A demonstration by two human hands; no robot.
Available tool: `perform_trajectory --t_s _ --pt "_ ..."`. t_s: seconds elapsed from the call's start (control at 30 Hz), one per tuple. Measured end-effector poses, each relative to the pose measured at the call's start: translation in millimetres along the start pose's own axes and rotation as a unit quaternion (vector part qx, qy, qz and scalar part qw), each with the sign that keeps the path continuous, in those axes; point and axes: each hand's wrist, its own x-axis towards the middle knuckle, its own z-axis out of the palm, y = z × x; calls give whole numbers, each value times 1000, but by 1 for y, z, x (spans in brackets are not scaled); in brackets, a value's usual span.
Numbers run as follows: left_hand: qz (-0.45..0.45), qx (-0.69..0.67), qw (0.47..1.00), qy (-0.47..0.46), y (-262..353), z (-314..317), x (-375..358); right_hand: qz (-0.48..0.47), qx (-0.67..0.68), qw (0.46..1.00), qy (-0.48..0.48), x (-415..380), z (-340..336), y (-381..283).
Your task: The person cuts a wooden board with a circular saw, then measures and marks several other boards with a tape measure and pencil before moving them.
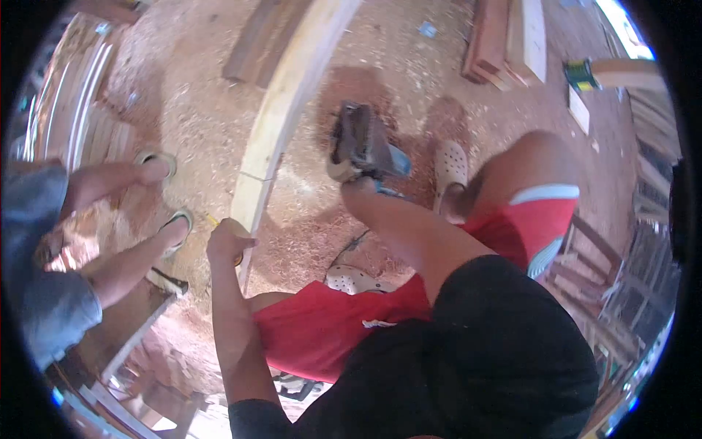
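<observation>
A long pale wooden beam (274, 124) runs from the top of the view down to my left hand, with a dark line marked across it. My left hand (230, 241) is closed beside the beam's near end; a small yellow piece (213, 219) sticks out past the fingers, and what they hold is mostly hidden. To the right of the beam, my right hand (358, 192) is closed round the rear of a dusty dark power tool (362, 139), its grip mostly hidden. A dark cord (352, 245) lies on the ground below it.
Another person's legs (121, 260) in sandals stand at the left, near stacked boards (80, 95). Dark planks (267, 40) lie at the top and more timber (506, 40) at the upper right. Wooden frames (589, 256) stand at the right. Sawdust covers the ground.
</observation>
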Motion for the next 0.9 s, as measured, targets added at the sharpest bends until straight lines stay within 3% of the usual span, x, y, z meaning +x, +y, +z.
perform_trajectory --t_s 0.03,0.1,0.13,0.2,0.27,0.33,0.37,0.43,0.53,0.77,0.9 --pt "-11 5 1000 -25 5 -9 -7 26 13 996 89 20 40 3" --pt "-6 12 999 -52 -2 -15 -9 2 15 996 92 14 5 15" --pt "-8 14 998 -61 -13 -9 -2 -40 -2 999 6 -14 -69 22" --pt "-7 17 996 -84 -31 5 17 -83 -37 995 -49 -21 -129 34" --pt "35 -9 998 -48 -42 8 17 -232 -121 965 5 -43 -185 46" --pt "41 -22 998 -36 -47 11 18 -169 156 973 -26 -76 -222 56" --pt "27 -19 999 -40 -47 8 21 -129 294 946 -39 -92 -234 56" --pt "13 -9 999 -45 -48 4 25 -56 423 898 -103 -122 -242 52" --pt "2 -2 999 -47 -52 1 25 -106 526 843 -43 -152 -235 16" --pt "-6 -23 997 -73 -48 -3 10 -122 473 873 15 -184 -222 -38" --pt "-1 -29 998 -61 -51 1 4 -139 518 843 41 -173 -184 -56"
